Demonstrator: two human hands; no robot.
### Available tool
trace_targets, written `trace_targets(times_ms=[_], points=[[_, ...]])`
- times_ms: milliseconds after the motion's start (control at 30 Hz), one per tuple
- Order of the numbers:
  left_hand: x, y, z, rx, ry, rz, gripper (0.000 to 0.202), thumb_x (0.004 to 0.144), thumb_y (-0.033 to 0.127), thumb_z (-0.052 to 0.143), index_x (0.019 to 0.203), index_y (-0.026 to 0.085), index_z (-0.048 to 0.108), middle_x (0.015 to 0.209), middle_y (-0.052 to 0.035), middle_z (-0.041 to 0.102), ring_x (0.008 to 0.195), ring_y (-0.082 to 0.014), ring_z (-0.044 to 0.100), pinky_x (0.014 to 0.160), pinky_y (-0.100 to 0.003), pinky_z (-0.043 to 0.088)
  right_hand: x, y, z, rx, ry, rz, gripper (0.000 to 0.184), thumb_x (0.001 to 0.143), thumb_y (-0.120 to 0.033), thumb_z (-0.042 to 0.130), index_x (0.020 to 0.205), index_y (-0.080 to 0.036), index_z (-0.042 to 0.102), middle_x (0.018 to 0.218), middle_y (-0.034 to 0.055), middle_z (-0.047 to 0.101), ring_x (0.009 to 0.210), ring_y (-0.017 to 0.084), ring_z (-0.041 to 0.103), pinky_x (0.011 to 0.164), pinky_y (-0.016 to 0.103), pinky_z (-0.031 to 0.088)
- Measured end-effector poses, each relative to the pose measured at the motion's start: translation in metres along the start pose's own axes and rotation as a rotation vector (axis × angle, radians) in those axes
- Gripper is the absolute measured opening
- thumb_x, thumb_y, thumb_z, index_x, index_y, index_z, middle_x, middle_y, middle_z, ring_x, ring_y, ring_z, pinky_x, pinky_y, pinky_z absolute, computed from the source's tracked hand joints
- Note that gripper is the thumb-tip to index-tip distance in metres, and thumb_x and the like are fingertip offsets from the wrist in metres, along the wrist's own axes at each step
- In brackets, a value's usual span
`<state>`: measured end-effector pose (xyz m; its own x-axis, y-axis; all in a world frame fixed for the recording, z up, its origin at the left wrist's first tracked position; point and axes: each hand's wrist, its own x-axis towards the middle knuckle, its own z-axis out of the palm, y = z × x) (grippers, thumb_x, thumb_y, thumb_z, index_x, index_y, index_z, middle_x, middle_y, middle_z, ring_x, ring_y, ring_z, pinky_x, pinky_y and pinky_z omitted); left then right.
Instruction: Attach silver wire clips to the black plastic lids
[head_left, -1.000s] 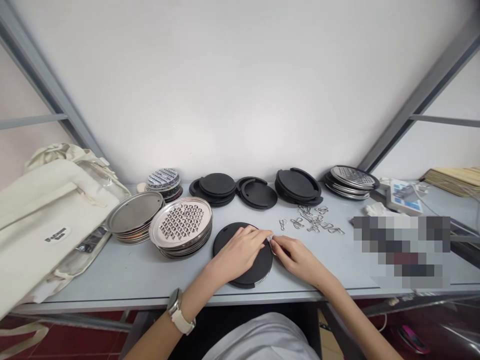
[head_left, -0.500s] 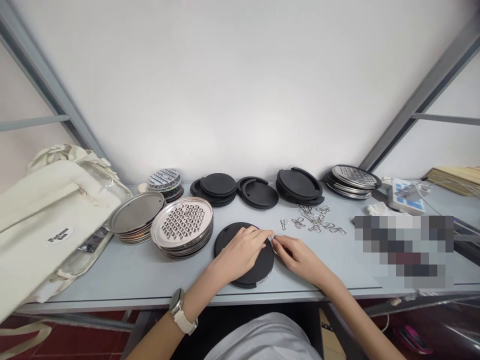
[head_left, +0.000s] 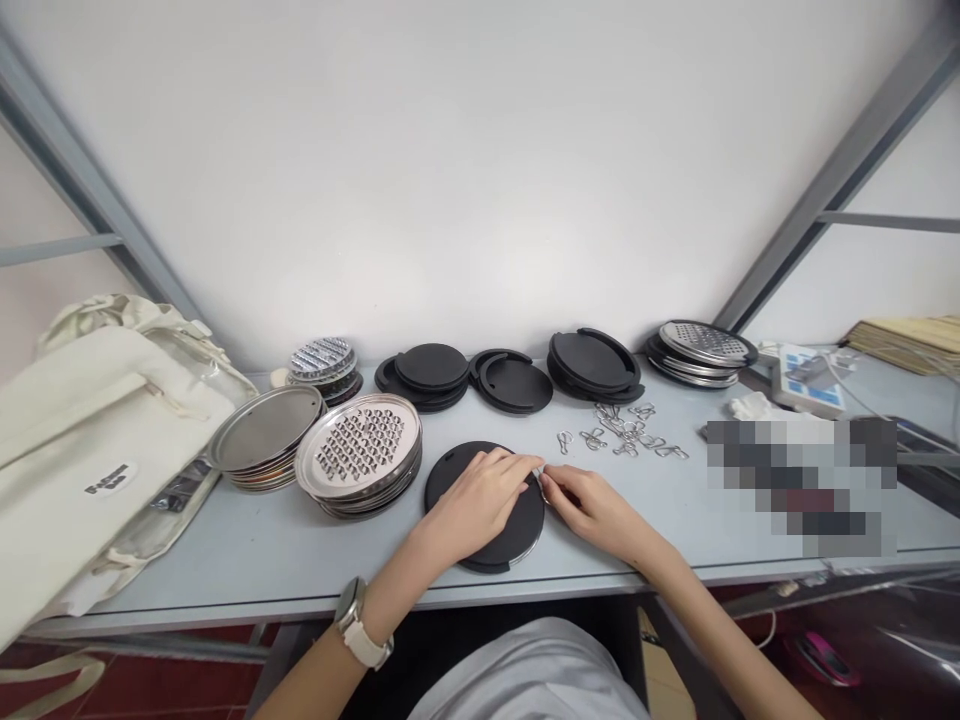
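Note:
A black round disc (head_left: 459, 470) lies flat on the grey table (head_left: 262, 550) right in front of me. My left hand (head_left: 480, 500) rests on top of it, fingers stretched toward its right edge. My right hand (head_left: 592, 510) sits beside that edge, fingertips pinched on a small metal wire clip that barely shows. The fingertips of both hands meet at the disc's rim. A heap of loose wire clips (head_left: 626, 430) lies just beyond my right hand.
Stacks of metal grater plates (head_left: 360, 450) and plain metal plates (head_left: 262, 430) stand at the left, with a cream cloth bag (head_left: 90, 430) beside them. Black discs (head_left: 514, 380) and more grater plates (head_left: 705, 350) line the back. A small device (head_left: 806, 375) lies far right.
Both hands have stayed at the disc's right rim with only tiny finger shifts. The view has tilted slightly, moving everything a little up in the picture.

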<state>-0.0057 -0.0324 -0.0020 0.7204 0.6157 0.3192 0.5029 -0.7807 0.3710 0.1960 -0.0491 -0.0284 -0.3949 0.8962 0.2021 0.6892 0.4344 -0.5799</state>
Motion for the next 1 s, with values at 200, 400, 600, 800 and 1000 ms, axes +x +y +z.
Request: trace_targets(times_ms=[200, 400, 600, 800, 1000], points=[[-0.0002, 0.0001, -0.0001, -0.01, 0.0, -0.005, 0.037, 0.096, 0.012, 0.037, 0.13, 0.023, 0.043, 0.123, -0.0058, 0.059, 0.112, -0.0206, 0.053, 0.095, -0.039, 0.043, -0.0003, 0.0007, 0.0002, 0.009, -0.005, 0.007, 0.032, 0.099, -0.03, 0.032, 0.081, -0.018, 0.055, 0.072, 0.002, 0.059, 0.064, 0.015, 0.053, 0.064, 0.027, 0.039], [0.0005, 0.001, -0.001, -0.009, 0.0, 0.003, 0.037, 0.095, 0.01, 0.038, 0.129, 0.023, 0.044, 0.123, -0.0042, 0.06, 0.112, -0.0184, 0.053, 0.095, -0.037, 0.043, -0.001, 0.0007, -0.0003, 0.014, -0.007, -0.002, 0.032, 0.1, -0.03, 0.032, 0.083, -0.018, 0.057, 0.075, 0.0034, 0.061, 0.066, 0.016, 0.054, 0.065, 0.028, 0.039], [0.001, 0.0025, -0.0038, -0.033, -0.006, 0.02, 0.037, 0.095, 0.008, 0.037, 0.128, 0.023, 0.044, 0.124, -0.0041, 0.06, 0.112, -0.0178, 0.054, 0.094, -0.035, 0.043, -0.0007, 0.0015, -0.0001, 0.045, -0.005, -0.007, 0.031, 0.1, -0.031, 0.033, 0.086, -0.018, 0.057, 0.077, 0.0037, 0.062, 0.068, 0.016, 0.055, 0.067, 0.028, 0.04], [0.0009, 0.0006, -0.0031, -0.067, -0.011, 0.024, 0.035, 0.095, 0.008, 0.038, 0.125, 0.022, 0.046, 0.121, -0.0036, 0.06, 0.111, -0.0184, 0.054, 0.093, -0.035, 0.041, -0.0005, 0.0008, -0.0003, 0.052, -0.013, -0.007, 0.03, 0.1, -0.03, 0.032, 0.084, -0.019, 0.055, 0.077, 0.0033, 0.062, 0.068, 0.016, 0.055, 0.066, 0.028, 0.04], [0.0009, 0.0013, -0.0031, -0.059, -0.004, 0.026, 0.034, 0.095, 0.009, 0.038, 0.125, 0.022, 0.047, 0.121, -0.004, 0.061, 0.111, -0.0191, 0.055, 0.092, -0.035, 0.041, -0.0007, -0.0005, -0.0016, 0.051, -0.02, -0.003, 0.03, 0.1, -0.031, 0.031, 0.086, -0.019, 0.054, 0.08, 0.0037, 0.062, 0.07, 0.016, 0.056, 0.068, 0.028, 0.04]])
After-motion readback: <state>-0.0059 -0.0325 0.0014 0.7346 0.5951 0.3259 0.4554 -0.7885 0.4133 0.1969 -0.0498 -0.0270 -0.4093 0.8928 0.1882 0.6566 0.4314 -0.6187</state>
